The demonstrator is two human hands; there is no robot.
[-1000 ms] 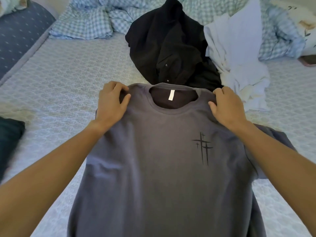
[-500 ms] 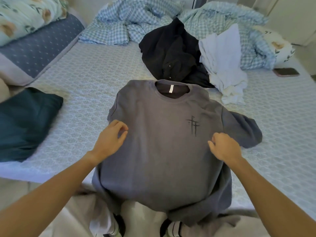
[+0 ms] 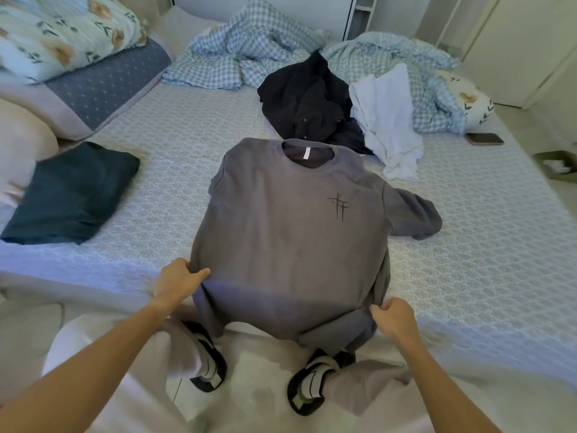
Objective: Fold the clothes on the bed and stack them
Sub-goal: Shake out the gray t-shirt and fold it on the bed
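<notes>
The shirt's [image 3: 290, 239] left sleeve is tucked out of sight, and its hem hangs past the bed [image 3: 175, 170] edge. The black garment [image 3: 307, 101] hides part of the checked bedding [image 3: 246, 54]. The floral pillow [image 3: 59, 32] and the box [image 3: 559, 164] are cut off by the edges.

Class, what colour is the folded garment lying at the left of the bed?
Dark teal folded garment, seen best in the head view.

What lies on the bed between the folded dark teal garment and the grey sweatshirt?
Nothing: in the head view only bare patterned bedspread separates the folded teal garment from the grey sweatshirt.
</notes>
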